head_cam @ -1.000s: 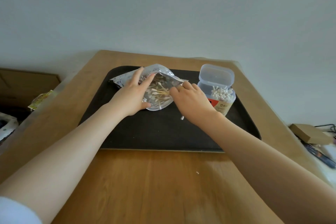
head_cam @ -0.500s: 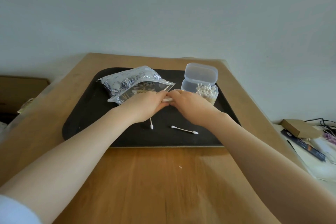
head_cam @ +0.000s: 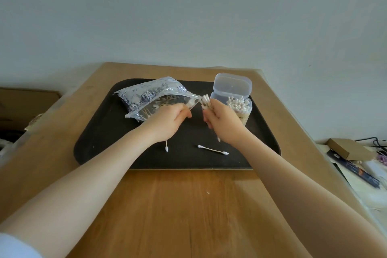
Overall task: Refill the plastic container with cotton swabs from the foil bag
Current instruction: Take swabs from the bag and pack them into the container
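Foil bag (head_cam: 150,95) blue print unreadable, right hand (head_cam: 223,120) gripping cotton swabs (head_cam: 205,100)

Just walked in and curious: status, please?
Right hand grips a swab bundle; left hand pinches the foil bag mouth. Container open, part full. Stray swab on the tray.

**Hands part, each lifting swabs away from the bag mouth**

0.5 s ago the 2 hands met low at the mouth of the crinkled silver foil bag (head_cam: 154,96). Now they have drawn apart and risen. The right hand (head_cam: 225,120) has come up gripping a bunch of white-tipped cotton swabs (head_cam: 205,100), tips upward, beside the clear plastic container (head_cam: 238,109). The left hand (head_cam: 169,120) now pinches a few swabs at the bag's opening.
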The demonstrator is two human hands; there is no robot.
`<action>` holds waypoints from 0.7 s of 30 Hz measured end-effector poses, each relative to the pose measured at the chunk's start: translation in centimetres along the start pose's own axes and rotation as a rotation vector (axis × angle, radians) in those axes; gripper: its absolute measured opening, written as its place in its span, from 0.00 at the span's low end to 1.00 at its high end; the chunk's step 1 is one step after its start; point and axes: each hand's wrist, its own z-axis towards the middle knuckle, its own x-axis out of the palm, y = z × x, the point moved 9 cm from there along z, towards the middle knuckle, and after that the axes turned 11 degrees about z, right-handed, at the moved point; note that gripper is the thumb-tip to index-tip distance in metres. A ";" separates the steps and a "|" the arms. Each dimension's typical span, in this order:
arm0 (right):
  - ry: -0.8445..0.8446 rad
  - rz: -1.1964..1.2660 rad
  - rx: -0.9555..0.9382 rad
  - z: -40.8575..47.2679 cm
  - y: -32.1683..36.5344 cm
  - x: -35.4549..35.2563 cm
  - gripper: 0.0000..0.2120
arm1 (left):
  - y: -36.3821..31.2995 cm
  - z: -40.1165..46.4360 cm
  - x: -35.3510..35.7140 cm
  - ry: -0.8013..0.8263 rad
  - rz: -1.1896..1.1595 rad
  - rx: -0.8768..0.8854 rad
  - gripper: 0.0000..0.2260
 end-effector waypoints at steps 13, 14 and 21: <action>-0.359 0.611 0.064 -0.2 0.9 0.0 0.08 | -2.5 -0.5 3.2 -0.017 -1.026 -0.349 0.15; -0.363 0.542 0.064 0.0 0.8 0.2 0.08 | -2.6 -0.5 3.2 -0.028 -1.026 -0.341 0.15; -0.232 0.473 0.054 -0.2 1.6 1.6 0.11 | -2.3 -0.6 3.6 -0.010 -0.946 -0.329 0.15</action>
